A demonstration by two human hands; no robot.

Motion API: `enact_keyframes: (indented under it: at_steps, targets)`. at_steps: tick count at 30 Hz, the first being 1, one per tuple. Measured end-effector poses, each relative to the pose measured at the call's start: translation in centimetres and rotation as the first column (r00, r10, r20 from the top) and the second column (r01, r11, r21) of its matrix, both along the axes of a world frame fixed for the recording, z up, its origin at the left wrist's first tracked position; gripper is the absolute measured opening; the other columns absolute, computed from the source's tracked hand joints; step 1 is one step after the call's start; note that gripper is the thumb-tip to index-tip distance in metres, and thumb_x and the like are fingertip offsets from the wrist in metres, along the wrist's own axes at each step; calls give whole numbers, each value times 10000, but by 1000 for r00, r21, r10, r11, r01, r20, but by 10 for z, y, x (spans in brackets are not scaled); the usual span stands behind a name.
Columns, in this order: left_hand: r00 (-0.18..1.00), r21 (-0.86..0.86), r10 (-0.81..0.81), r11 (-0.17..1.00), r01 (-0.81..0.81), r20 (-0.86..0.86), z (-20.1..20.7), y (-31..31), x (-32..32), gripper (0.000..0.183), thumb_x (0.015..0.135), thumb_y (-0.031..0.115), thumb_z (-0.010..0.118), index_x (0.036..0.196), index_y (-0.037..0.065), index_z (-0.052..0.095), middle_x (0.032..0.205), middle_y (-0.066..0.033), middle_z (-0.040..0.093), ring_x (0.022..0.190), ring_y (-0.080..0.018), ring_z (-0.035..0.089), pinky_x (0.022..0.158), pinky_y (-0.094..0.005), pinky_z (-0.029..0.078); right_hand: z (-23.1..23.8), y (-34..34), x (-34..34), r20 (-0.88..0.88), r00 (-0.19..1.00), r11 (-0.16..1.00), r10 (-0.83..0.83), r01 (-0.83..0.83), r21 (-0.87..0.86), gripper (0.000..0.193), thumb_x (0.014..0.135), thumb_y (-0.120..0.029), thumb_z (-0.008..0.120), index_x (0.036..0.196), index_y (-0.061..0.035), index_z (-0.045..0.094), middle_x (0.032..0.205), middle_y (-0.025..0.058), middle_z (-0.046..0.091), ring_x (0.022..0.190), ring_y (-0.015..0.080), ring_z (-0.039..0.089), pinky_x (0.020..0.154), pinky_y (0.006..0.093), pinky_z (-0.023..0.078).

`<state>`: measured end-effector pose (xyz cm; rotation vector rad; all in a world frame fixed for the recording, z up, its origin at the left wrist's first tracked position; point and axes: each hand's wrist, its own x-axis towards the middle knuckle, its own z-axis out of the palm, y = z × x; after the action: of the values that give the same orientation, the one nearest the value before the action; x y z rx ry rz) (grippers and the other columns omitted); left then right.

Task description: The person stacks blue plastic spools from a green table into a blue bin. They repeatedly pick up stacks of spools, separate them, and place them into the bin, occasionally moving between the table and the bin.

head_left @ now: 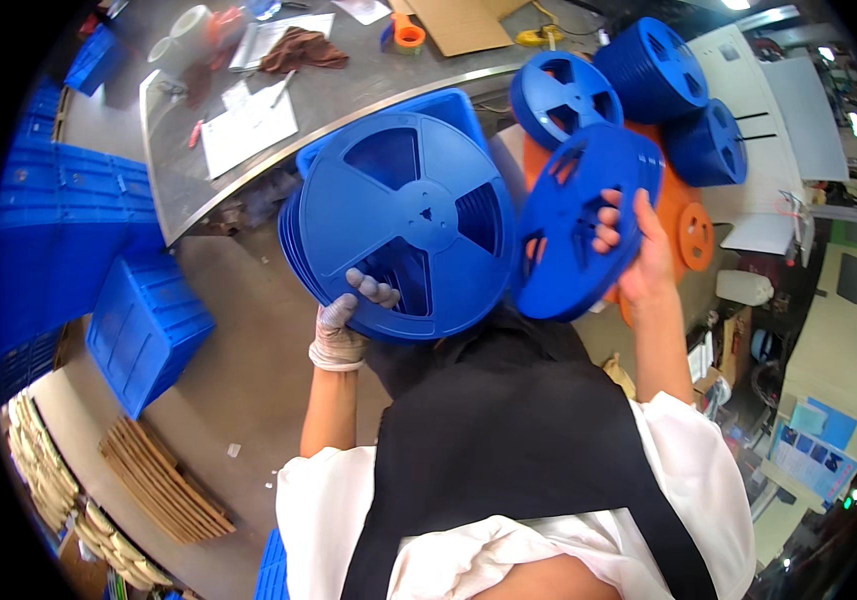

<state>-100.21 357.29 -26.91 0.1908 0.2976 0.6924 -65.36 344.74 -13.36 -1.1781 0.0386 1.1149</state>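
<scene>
My left hand, in a pale glove, grips a stack of large blue plastic reels by the lower rim, fingers hooked through a window of the front one. The stack is tilted toward me over a blue bin. To its right, my bare right hand holds more blue reels, its fingertips showing through an opening; they look slightly blurred. The two lots of reels are close side by side; whether they touch I cannot tell. My thumb on the right lies along the outer rim.
Stacked blue reels stand at the far right on an orange surface, near an orange reel. A metal-edged table carries paper, a brown cloth and orange tape. Blue crates and flat cardboard sit at the left.
</scene>
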Motion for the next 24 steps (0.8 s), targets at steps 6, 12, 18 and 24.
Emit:
enact_keyframes:
  at_steps: [6, 12, 18, 24]
  targets:
    - [969, -136, 208, 972, -189, 136, -35, -20, -54, 324, 790, 50, 672, 1098, 76, 574, 917, -50, 633, 858, -220, 597, 913, -396, 449, -12, -28, 8, -71, 996, 987, -50, 60, 147, 396, 991, -435, 465, 1018, -48, 548, 679, 7, 461, 532, 85, 395, 502, 235, 345]
    - [934, -125, 316, 946, -298, 165, -28, -30, -63, 317, 814, 65, 664, 1114, 81, 563, 896, -36, 623, 844, -225, 590, 898, -392, 447, -17, -42, 14, -169, 986, 949, 7, 46, 312, 464, 993, -456, 437, 1068, -13, 554, 660, -6, 393, 505, 77, 351, 486, 225, 309]
    - [918, -132, 267, 962, -237, 295, 11, -16, -28, 369, 741, 59, 710, 1094, 89, 608, 672, 50, 366, 598, -103, 346, 618, -268, 292, -2, -54, 22, -172, 984, 872, 41, 49, 487, 464, 966, -443, 505, 1110, -1, 493, 648, -18, 361, 482, 62, 324, 474, 209, 285]
    - [960, 243, 209, 957, -162, -185, 59, -23, 16, 375, 791, 171, 707, 1114, 52, 556, 643, 43, 365, 551, -102, 387, 573, -274, 367, 11, -64, 27, -395, 903, 719, 171, 159, 676, 448, 946, -464, 540, 1070, -40, 461, 583, -45, 350, 440, 40, 326, 459, 197, 287]
